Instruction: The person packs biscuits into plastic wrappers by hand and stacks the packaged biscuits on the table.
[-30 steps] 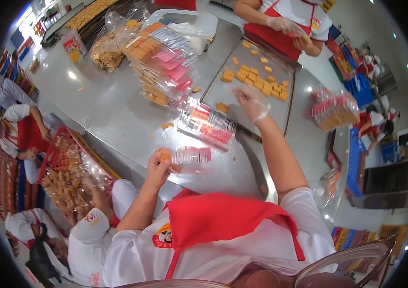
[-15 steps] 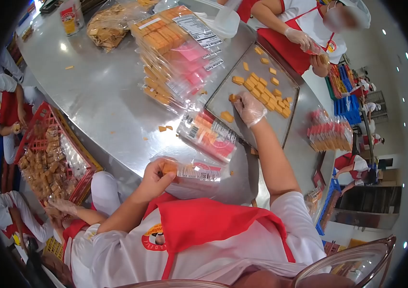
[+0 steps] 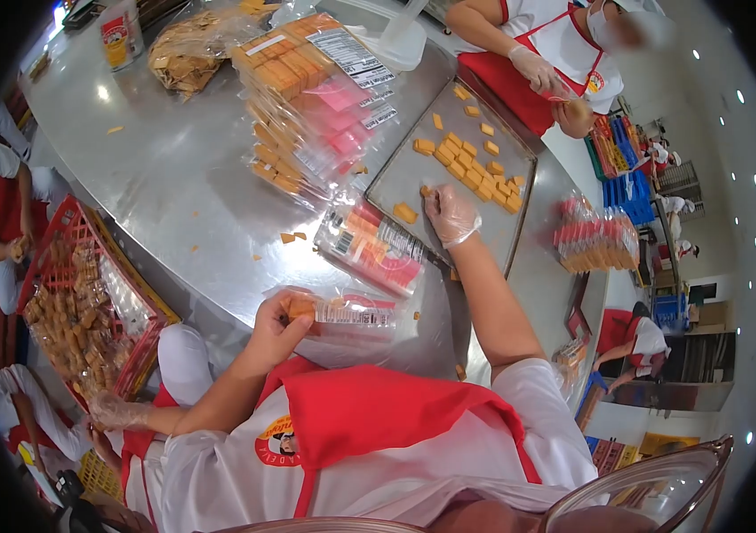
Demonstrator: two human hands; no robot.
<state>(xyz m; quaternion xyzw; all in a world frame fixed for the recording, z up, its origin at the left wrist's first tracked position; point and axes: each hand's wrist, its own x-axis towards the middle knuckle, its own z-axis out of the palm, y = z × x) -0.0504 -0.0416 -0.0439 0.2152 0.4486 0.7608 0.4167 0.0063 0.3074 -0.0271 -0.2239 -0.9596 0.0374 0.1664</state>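
Note:
My left hand (image 3: 280,327) grips the end of a clear printed bag (image 3: 356,315) with orange-brown pieces inside, near the table edge. My right hand (image 3: 452,216), in a clear glove, is closed on a small biscuit (image 3: 427,191) over the left part of the metal tray (image 3: 507,244). Several rectangular biscuits (image 3: 476,171) lie in the tray beyond that hand. Flat printed bags (image 3: 373,247) rest on the table between my hands. Behind them leans a stack of filled bags (image 3: 293,98).
A metal table (image 3: 147,169) bears a large bag of biscuits (image 3: 191,53), a printed cup (image 3: 118,35) and filled packs (image 3: 596,235) at right. A co-worker (image 3: 533,67) stands across it. Another person's gloved hand (image 3: 116,410) is by a red crate (image 3: 142,342).
My right hand, earlier above the tray with blurred fingers, has come down and pinches a biscuit, now drawn slightly toward me. My left hand still holds the bag. The camera view has shifted.

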